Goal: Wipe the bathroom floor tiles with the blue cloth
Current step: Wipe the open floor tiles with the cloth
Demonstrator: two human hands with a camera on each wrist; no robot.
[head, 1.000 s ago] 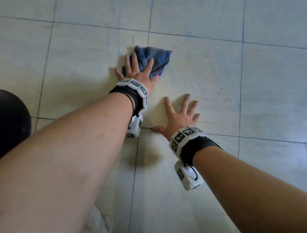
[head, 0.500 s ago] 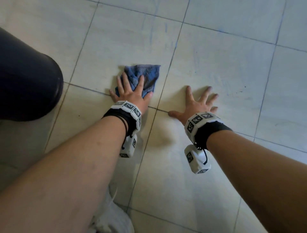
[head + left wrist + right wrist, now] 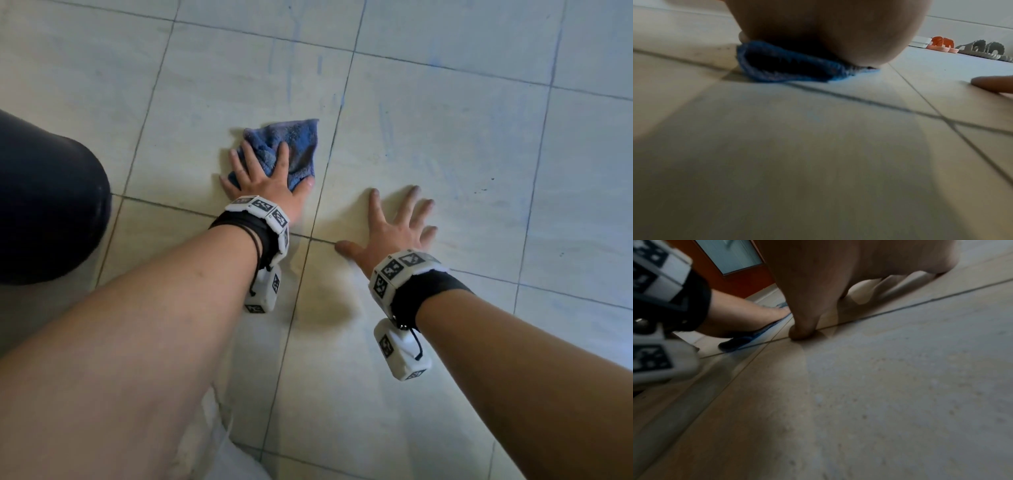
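The blue cloth (image 3: 294, 144) lies crumpled on the pale floor tiles (image 3: 445, 144), just left of a vertical grout line. My left hand (image 3: 263, 174) presses down on it with fingers spread and fairly straight; the cloth's far half sticks out past the fingertips. In the left wrist view the cloth (image 3: 789, 66) is squashed under the heel of the palm (image 3: 828, 24). My right hand (image 3: 394, 222) lies flat on the bare tile to the right, fingers splayed, thumb on a horizontal grout line, holding nothing. The right wrist view shows the thumb (image 3: 803, 331) on the grout, with the left hand (image 3: 748, 316) and cloth (image 3: 744, 339) beyond.
A dark rounded shape (image 3: 48, 205) fills the left edge, close to my left forearm. Pale fabric (image 3: 212, 445) shows at the bottom. Orange sandals (image 3: 941, 44) and grey sandals (image 3: 986, 50) stand far off by the wall. A reddish-brown door (image 3: 748, 280) is behind the left hand.
My left hand has drawn the cloth back toward me and slightly left, stopping just beyond the horizontal grout line. The right hand has stayed planted on the same spot.
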